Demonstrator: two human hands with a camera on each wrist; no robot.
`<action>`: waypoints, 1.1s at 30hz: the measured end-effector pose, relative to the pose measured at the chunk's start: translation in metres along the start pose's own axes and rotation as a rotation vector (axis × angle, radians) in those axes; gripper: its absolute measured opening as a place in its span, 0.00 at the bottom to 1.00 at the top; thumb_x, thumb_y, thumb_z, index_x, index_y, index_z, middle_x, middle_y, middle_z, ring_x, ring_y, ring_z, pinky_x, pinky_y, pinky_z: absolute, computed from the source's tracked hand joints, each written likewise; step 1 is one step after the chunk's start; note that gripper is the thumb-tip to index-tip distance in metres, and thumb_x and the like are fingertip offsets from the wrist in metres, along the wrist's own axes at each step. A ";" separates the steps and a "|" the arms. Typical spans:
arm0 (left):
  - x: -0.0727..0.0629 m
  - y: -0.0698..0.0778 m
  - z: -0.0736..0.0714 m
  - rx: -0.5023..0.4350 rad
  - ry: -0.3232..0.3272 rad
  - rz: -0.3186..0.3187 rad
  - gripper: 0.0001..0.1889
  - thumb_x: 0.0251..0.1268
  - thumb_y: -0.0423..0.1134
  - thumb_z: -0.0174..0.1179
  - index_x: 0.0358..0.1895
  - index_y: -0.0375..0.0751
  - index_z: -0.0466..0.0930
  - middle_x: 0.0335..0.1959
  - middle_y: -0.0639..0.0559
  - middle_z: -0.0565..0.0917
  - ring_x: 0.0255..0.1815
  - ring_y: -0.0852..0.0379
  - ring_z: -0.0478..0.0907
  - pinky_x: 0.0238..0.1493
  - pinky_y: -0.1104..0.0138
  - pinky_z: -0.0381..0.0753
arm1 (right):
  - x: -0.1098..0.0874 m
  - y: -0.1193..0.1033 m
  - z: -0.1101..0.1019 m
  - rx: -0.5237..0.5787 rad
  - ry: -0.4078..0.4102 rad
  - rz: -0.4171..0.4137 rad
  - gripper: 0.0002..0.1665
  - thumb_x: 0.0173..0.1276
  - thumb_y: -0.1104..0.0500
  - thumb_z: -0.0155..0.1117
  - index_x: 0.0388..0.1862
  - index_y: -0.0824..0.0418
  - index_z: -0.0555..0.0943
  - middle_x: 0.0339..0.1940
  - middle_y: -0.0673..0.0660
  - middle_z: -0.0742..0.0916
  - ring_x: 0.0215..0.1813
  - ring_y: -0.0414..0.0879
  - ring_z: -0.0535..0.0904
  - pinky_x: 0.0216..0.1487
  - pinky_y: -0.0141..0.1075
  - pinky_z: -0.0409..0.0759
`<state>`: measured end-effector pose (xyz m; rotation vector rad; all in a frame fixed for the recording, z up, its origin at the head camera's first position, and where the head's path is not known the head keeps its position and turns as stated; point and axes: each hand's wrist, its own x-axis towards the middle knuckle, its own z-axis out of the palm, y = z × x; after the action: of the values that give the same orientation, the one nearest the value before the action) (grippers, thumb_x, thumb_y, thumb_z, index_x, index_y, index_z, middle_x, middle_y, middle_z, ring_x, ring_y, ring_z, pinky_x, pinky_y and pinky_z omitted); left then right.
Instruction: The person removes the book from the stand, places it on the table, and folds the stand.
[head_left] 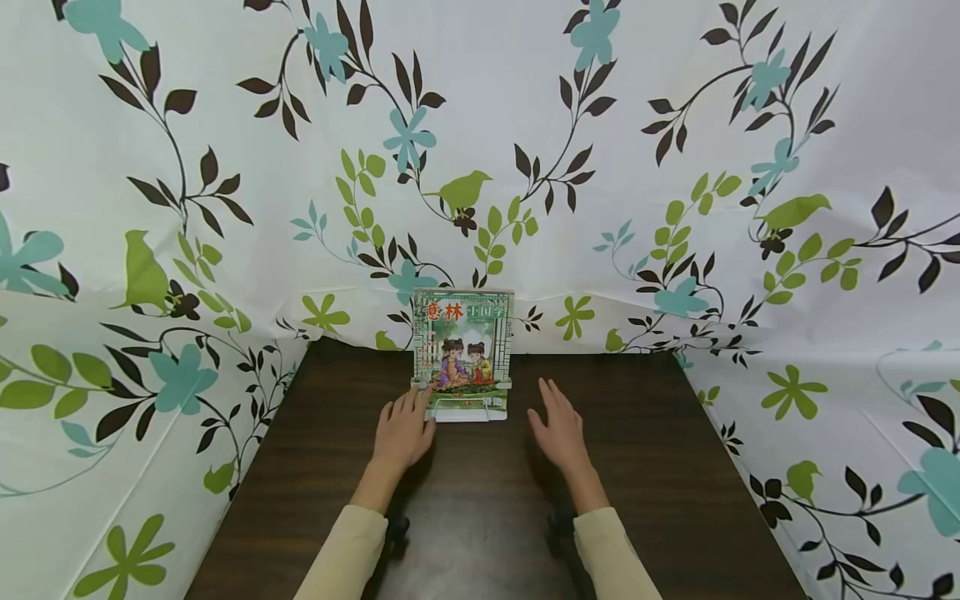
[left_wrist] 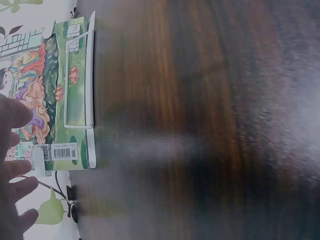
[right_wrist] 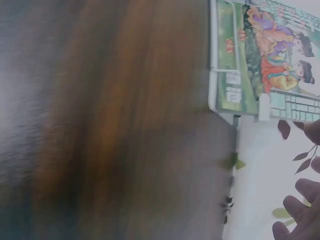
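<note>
A green illustrated magazine (head_left: 463, 333) with two cartoon children on its cover stands propped on a white book stand (head_left: 467, 415) at the table's far edge. A wire piece (left_wrist: 66, 95) crosses the magazine's lower part, and a small pale clip (right_wrist: 264, 106) sits at its side. My left hand (head_left: 402, 432) is at the stand's lower left corner, fingers extended; whether the fingertips touch it I cannot tell. To the right of the stand, my right hand (head_left: 558, 427) is held apart from it with fingers fairly straight and nothing in them.
The stand is on a dark brown wooden table (head_left: 480, 508). White cloth (head_left: 525, 250) printed with leaves, birds and flowers hangs behind the table and along both sides. Dark bands (head_left: 397, 533) show at the wrists below pale sleeves (head_left: 345, 550).
</note>
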<state>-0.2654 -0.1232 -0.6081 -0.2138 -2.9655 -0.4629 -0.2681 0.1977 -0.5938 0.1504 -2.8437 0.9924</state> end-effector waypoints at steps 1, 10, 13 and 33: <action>0.002 0.000 -0.001 0.006 0.030 0.003 0.32 0.82 0.49 0.58 0.84 0.49 0.66 0.81 0.39 0.71 0.79 0.38 0.71 0.78 0.37 0.67 | 0.004 -0.003 -0.001 0.015 0.005 0.001 0.42 0.84 0.48 0.61 0.90 0.50 0.57 0.90 0.61 0.63 0.87 0.67 0.59 0.77 0.75 0.57; 0.015 0.006 -0.013 0.037 0.214 0.042 0.07 0.77 0.43 0.67 0.47 0.47 0.91 0.42 0.51 0.93 0.41 0.48 0.88 0.49 0.48 0.86 | 0.034 -0.020 -0.002 0.208 0.083 0.030 0.29 0.83 0.54 0.62 0.80 0.54 0.74 0.80 0.62 0.75 0.80 0.65 0.69 0.75 0.71 0.65; 0.022 0.006 -0.016 0.039 0.240 0.036 0.05 0.76 0.42 0.68 0.42 0.49 0.91 0.37 0.54 0.92 0.36 0.51 0.87 0.42 0.52 0.85 | 0.041 -0.024 0.000 0.279 0.098 0.065 0.25 0.83 0.56 0.62 0.76 0.56 0.77 0.74 0.63 0.79 0.75 0.62 0.75 0.70 0.64 0.75; 0.057 -0.014 -0.015 -0.447 0.190 -0.269 0.11 0.81 0.44 0.62 0.54 0.41 0.84 0.44 0.47 0.83 0.39 0.49 0.80 0.39 0.51 0.81 | 0.078 -0.037 0.026 0.361 0.022 0.171 0.32 0.87 0.50 0.57 0.83 0.58 0.69 0.75 0.63 0.80 0.72 0.60 0.79 0.63 0.60 0.82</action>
<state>-0.3215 -0.1341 -0.5892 0.1814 -2.6741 -1.1101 -0.3427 0.1489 -0.5793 -0.0717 -2.6645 1.5264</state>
